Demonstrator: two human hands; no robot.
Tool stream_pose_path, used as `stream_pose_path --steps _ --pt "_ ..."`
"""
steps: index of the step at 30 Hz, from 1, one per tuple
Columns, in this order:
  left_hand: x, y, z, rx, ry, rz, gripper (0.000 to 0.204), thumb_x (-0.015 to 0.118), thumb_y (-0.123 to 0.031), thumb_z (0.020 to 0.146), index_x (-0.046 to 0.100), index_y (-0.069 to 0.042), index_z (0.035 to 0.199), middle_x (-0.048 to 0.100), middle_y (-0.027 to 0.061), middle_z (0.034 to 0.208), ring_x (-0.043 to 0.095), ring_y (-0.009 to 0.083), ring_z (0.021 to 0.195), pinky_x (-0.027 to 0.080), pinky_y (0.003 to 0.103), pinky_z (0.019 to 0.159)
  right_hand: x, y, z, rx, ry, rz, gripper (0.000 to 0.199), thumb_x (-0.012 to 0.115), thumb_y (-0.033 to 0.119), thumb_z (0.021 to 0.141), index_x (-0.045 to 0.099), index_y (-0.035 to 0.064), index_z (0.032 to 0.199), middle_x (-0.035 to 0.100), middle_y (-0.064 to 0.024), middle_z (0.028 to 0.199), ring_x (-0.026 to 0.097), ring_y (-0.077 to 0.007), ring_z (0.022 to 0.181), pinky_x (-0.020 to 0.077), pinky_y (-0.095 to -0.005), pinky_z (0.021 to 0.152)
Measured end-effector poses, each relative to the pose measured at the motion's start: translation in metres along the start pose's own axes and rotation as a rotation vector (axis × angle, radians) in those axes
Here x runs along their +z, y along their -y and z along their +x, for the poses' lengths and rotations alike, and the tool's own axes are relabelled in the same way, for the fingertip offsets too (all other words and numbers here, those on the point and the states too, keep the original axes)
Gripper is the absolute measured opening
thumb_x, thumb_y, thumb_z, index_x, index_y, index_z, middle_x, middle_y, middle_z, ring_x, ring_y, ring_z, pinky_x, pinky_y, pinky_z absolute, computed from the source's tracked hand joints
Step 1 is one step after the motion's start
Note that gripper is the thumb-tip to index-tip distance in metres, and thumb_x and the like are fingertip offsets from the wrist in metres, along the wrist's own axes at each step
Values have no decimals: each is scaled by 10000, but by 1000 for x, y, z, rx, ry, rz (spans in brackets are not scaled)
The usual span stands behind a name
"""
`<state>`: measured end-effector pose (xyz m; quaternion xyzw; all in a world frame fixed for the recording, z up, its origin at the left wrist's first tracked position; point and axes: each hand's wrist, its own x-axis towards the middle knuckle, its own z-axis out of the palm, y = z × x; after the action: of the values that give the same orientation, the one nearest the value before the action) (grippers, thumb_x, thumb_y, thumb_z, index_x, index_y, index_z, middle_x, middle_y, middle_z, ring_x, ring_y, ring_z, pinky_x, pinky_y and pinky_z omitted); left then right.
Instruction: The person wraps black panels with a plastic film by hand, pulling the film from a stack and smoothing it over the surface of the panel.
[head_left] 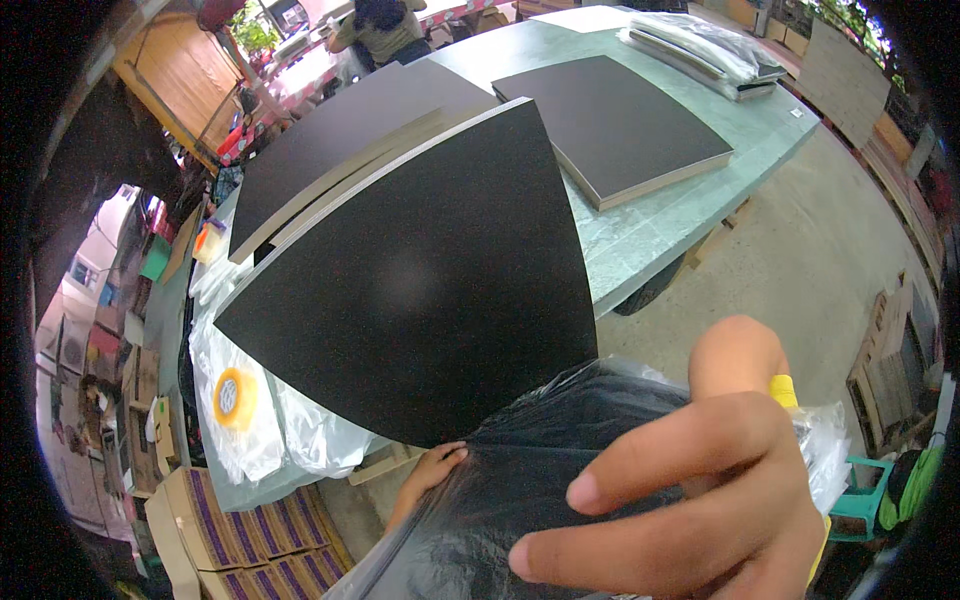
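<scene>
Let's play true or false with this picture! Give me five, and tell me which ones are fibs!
1. The right hand looks bigger here than the left hand. True.
2. Plastic hides all of the big black panel. False: much of the panel shows bare above the plastic.
3. A roll of tape sits on the floor. False: the yellow roll is on the table.
4. Another person is beyond the table. True.
5. The stool is red. False: the stool is green.
</scene>
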<state>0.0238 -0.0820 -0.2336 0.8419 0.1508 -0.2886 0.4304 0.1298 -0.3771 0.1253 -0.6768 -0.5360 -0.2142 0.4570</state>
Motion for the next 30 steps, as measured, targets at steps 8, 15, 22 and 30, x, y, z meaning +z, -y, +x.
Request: stream_pose_path --steps 8,15,22,30 --pt "-88 -18 -51 343 95 148 317 522 -290 803 564 -55 1011 606 85 932 555 197 888 411 308 804 66 -81 1 -56 783 601 473 602 268 733 467 -42 1064 532 -194 1037 556 -301 895 444 -354 755" --pt "-161 -8 -92 33 -1028 81 127 545 -131 753 557 -8 783 584 85 679 562 150 656 445 274 617 182 -105 -157 373 1773 629 807 161 691 762 78 143 1349 27 -195 1382 1 -334 1280 47 -454 1022" --pt "-137 6 -8 263 -1106 216 263 566 -116 672 563 -40 924 543 179 920 472 332 935 351 399 802 188 -117 -158 413 1701 684 832 125 690 763 68 99 1346 27 -192 1383 -3 -336 1279 38 -450 1024" --pt "-217 2 -16 323 -1287 152 127 471 -97 787 549 -2 759 562 125 658 541 201 624 419 313 590 180 -122 -148 478 1695 674 823 136 677 775 82 85 1343 56 -194 1381 16 -336 1279 48 -438 1025"
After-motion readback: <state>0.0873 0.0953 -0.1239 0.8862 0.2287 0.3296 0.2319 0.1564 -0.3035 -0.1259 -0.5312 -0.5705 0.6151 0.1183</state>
